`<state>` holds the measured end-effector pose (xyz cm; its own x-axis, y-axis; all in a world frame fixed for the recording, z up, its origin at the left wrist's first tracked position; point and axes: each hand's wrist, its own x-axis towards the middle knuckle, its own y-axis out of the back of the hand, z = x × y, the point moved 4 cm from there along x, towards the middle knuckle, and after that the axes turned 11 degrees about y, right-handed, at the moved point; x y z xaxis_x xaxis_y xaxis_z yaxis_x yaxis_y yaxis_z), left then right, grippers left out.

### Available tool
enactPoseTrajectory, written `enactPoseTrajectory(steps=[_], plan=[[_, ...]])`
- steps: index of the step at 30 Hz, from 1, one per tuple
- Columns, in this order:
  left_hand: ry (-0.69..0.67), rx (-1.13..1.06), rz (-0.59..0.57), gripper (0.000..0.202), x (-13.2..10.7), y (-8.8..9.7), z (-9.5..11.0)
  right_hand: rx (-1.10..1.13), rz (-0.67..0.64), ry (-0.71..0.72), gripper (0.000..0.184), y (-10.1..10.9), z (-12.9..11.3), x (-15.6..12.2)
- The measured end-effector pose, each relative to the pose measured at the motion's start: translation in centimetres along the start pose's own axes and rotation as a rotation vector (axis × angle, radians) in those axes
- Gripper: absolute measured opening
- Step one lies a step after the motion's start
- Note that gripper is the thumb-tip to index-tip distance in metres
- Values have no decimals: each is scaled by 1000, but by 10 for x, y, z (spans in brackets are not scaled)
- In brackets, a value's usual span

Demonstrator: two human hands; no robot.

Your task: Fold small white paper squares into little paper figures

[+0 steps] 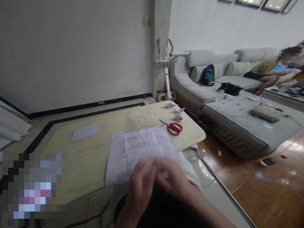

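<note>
My left hand [142, 180] and my right hand [172, 175] meet over the near edge of a printed sheet of paper [140, 145]. Fingers of both are bent and pinched together at the tips. Motion blurs them, and something small and pale seems to be between them, too smeared to name. The creased sheet lies flat on the wooden table [87, 164]. Beyond its far right corner rest red-handled scissors [175, 128]. Small folded purple papers [178, 117] stand near the far right end, and thin paper strips [142, 117] are scattered left of them.
A stack of pale paper squares [84, 132] lies on the table's left part. To the right are a grey sofa [228, 126] with bags and a seated person [263, 69]. White exercise equipment [167, 72] stands behind the table. A pixelated patch covers the lower left.
</note>
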<state>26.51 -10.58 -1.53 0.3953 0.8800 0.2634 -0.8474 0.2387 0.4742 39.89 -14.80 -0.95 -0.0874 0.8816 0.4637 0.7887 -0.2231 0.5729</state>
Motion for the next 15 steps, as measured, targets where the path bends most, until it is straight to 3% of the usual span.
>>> enactPoseTrajectory(steps=[4,6,11,15], plan=[[231,-151,-121,24,2,-5,-2,-1,-3,72,3,1,-7,0],[293,-179,-110,26,4,-3,-5,35,14,53,2,2,-8,-2],[441,-285,-75,27,4,-2,-12,228,213,-150,3,10,3,-7],[423,-405,-138,24,1,-7,-5,350,252,-278,10,11,10,-5]])
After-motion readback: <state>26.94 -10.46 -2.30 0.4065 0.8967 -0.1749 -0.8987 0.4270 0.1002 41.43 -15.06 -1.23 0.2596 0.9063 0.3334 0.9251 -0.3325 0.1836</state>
